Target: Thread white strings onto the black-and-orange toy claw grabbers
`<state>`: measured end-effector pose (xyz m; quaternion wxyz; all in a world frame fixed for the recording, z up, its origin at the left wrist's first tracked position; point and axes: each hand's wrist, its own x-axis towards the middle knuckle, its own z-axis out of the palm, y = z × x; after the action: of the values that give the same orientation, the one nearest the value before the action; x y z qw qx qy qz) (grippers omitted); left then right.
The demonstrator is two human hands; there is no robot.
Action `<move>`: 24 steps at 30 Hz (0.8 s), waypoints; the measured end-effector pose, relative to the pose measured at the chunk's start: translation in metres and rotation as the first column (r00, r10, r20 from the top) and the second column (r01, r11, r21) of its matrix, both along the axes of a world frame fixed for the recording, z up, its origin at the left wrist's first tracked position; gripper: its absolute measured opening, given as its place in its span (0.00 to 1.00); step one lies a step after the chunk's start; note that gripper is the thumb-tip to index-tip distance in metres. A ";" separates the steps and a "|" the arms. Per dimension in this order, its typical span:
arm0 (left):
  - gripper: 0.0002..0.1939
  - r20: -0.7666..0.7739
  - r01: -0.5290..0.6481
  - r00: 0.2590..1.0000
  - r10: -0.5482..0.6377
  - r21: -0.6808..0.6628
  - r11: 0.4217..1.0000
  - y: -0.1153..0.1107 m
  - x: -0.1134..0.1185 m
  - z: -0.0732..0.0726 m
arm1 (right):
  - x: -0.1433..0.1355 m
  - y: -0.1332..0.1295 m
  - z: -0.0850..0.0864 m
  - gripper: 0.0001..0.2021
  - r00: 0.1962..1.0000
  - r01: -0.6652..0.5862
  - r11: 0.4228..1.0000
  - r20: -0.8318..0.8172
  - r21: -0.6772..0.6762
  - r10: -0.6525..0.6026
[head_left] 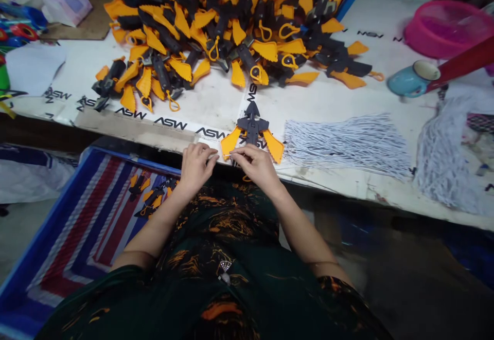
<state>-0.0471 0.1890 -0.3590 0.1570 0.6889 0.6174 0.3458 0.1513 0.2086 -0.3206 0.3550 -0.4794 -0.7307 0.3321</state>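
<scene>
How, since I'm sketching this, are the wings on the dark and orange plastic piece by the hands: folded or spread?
Spread: the orange wings slant outward from the dark body's sides.

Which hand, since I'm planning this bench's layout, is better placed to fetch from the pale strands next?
The right hand, most likely: it is nearer the pale strands, which lie on its side of the black-and-orange piece. The left hand would have to cross past it.

A white-covered table stands above grey floor.
</scene>
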 end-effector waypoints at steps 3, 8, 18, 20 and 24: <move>0.10 -0.186 0.049 0.982 -0.033 0.079 0.996 0.001 0.002 -0.004 | -0.005 0.002 -0.001 0.10 0.974 0.009 0.996 0.223 0.090 -0.029; 0.08 -0.164 0.092 0.983 -0.077 0.090 0.992 0.002 0.005 -0.012 | -0.015 0.001 0.001 0.13 0.860 -0.060 0.992 0.511 0.109 -0.005; 0.08 -0.108 0.110 0.989 -0.101 0.083 0.990 0.003 0.007 -0.017 | -0.022 -0.001 -0.001 0.13 0.809 -0.080 0.993 0.588 0.090 0.011; 0.08 -0.108 0.113 0.989 -0.103 0.085 0.990 0.003 0.007 -0.017 | -0.020 -0.004 -0.004 0.13 0.826 -0.088 0.991 0.563 0.100 0.017; 0.08 -0.116 0.144 0.984 -0.133 0.092 0.985 0.004 0.005 -0.015 | -0.012 -0.006 -0.004 0.14 0.867 -0.123 0.987 0.496 0.103 0.056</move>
<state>-0.0418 0.1926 -0.3744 0.1119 0.7550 0.5575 0.3265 0.1390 0.2026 -0.3248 0.1726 -0.4891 -0.8386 0.1669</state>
